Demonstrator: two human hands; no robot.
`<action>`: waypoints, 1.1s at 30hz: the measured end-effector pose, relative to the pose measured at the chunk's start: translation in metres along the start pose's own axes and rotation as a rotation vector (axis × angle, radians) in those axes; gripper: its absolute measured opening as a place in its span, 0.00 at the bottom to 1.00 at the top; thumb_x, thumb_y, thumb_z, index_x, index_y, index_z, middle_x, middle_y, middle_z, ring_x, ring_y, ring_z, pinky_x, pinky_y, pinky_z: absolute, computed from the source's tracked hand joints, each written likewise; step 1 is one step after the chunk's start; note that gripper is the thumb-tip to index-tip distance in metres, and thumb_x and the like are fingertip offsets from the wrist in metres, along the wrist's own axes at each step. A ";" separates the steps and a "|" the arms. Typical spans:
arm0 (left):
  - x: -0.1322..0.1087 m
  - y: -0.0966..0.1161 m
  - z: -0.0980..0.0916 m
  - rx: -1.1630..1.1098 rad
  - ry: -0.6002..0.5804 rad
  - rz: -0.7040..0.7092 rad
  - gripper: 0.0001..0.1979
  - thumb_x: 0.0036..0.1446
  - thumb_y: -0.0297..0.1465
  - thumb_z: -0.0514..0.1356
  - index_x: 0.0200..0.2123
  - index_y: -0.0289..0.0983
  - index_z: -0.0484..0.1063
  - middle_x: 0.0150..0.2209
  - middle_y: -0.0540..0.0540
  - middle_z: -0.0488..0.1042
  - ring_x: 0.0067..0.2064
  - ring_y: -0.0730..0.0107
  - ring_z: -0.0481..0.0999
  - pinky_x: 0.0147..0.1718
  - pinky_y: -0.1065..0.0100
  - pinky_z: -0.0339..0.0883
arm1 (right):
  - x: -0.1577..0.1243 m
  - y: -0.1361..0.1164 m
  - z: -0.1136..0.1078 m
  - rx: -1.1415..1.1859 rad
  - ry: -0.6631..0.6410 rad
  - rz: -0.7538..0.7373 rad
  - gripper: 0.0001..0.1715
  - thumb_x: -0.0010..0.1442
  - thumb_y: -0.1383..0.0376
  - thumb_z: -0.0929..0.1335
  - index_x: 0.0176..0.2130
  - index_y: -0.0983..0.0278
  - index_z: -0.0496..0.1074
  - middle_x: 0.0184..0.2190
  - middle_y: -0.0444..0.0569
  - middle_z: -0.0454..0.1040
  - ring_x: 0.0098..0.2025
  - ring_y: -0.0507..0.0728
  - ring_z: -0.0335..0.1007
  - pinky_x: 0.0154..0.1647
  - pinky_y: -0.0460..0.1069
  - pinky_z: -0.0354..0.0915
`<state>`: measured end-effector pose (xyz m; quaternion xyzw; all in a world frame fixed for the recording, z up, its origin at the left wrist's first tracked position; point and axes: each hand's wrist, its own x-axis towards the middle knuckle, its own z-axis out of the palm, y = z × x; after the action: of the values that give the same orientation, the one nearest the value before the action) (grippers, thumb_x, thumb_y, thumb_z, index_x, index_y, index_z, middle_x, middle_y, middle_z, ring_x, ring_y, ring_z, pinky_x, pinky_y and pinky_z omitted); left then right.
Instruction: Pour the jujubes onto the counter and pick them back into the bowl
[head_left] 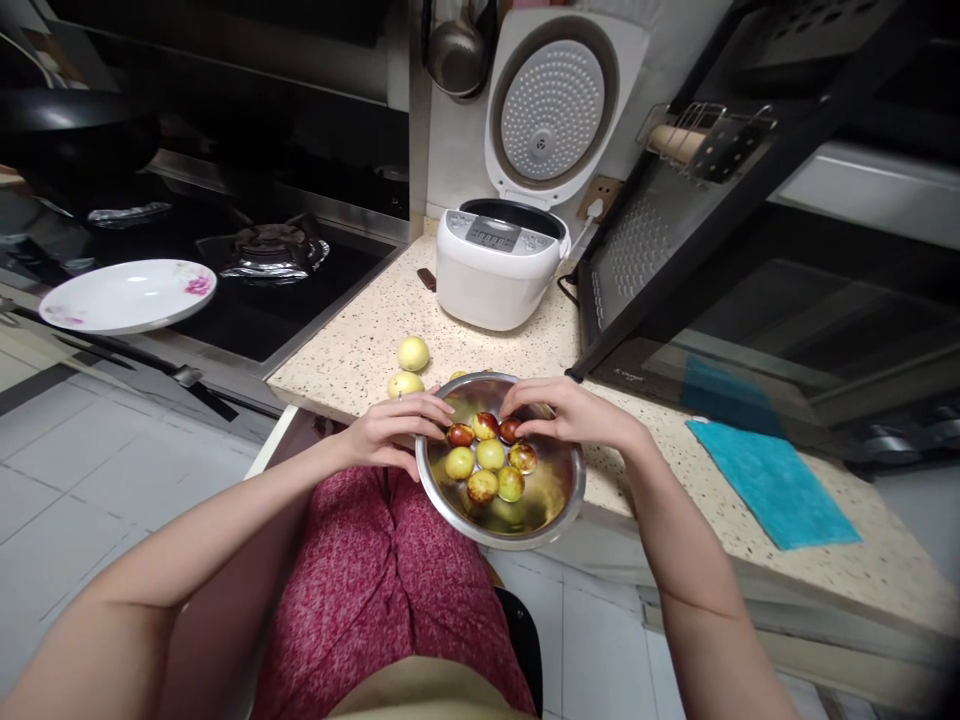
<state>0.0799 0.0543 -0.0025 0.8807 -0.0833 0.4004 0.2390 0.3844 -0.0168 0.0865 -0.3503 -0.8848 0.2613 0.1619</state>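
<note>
A stainless steel bowl point(555, 515) sits before me at the counter's front edge, with several yellow-green and red-brown jujubes point(490, 455) on its bottom. My left hand point(394, 425) grips the bowl's left rim, thumb outside and fingers reaching over the edge beside a reddish jujube point(460, 435). From the right, my right hand point(559, 412) reaches over the far rim, its fingertips closed around a dark red jujube point(510, 431). Two pale yellow-green round fruits point(412, 353) lie on the counter just behind the bowl; something similar peeks out beyond its rim.
A white rice cooker point(495, 270) stands behind with its lid raised. To the left, a floral plate point(127, 297) overhangs the gas stove point(262, 250). At right are a dark oven point(750, 330) and a turquoise cloth point(772, 485). Below the speckled counter point(360, 350), a drawer is pulled out.
</note>
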 end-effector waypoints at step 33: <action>0.010 0.028 0.037 0.115 0.063 0.026 0.14 0.69 0.34 0.57 0.49 0.30 0.75 0.43 0.36 0.81 0.55 0.57 0.78 0.55 0.54 0.77 | 0.058 0.048 -0.016 -0.047 0.048 0.181 0.15 0.61 0.60 0.73 0.45 0.66 0.80 0.41 0.54 0.81 0.40 0.58 0.78 0.41 0.50 0.72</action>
<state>0.1016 0.0121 -0.0059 0.8787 -0.0642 0.4352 0.1852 0.3771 0.0596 0.0776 -0.4386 -0.8514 0.2454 0.1502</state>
